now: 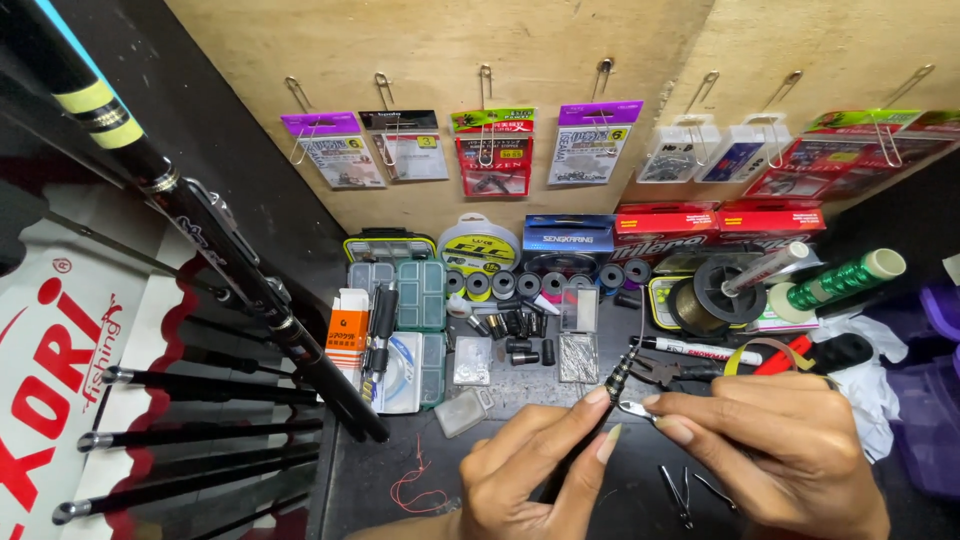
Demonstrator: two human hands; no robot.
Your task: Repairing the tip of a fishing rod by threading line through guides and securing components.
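Far left: dark rod sections (190, 385) lie fanned out, w/ a thick rod butt (230, 265) slanting across them. Next, clear-green tackle boxes (420, 295) on the dark worktop (640, 490), a red thread (415, 490) in front. Center: left hand (535, 465), fingers closed, pinching a slim dark rod tip (612, 385) held just above the worktop. Right hand (775, 450) meets it, thumb & forefinger pinched shut on a small silver guide ring (636, 408) touching the tip. Behind: line spool (715, 295), green thread spool (840, 280).
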